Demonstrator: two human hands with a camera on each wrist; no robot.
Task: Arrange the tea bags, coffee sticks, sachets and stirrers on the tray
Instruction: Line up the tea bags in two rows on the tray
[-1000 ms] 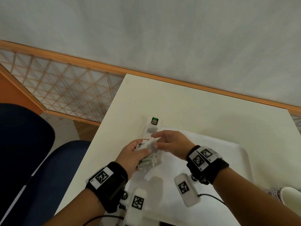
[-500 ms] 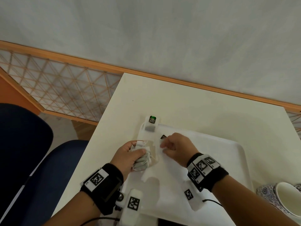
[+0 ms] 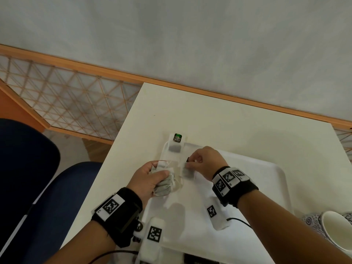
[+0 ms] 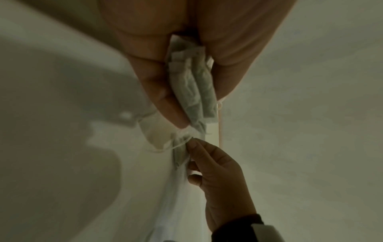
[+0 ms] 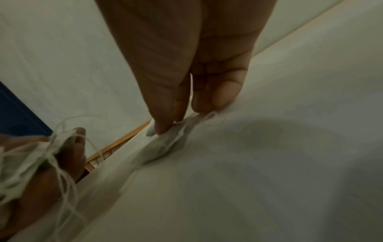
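My left hand [image 3: 150,180] grips a bundle of grey tea bags [image 3: 164,184] with loose strings, held over the left rim of the white tray [image 3: 266,187]. The same bundle [image 4: 196,91] fills the left wrist view between thumb and fingers. My right hand [image 3: 202,162] pinches one tea bag [image 3: 187,171] and holds it down on the tray near its far left corner; in the right wrist view the fingertips [image 5: 163,129] press that tea bag [image 5: 165,147] on the tray. Another tea bag [image 3: 174,147] with a green tag [image 3: 177,137] lies at the tray's far left corner.
The tray lies on a cream table [image 3: 228,121] against a grey wall. A white cup [image 3: 337,231] on a patterned saucer stands at the right edge. A blue chair [image 3: 47,197] stands left of the table. A wooden lattice rail [image 3: 66,103] runs behind it.
My right hand drew one tea bag away from the bundle and lowered it onto the tray beside the first one. The left hand kept gripping the bundle.
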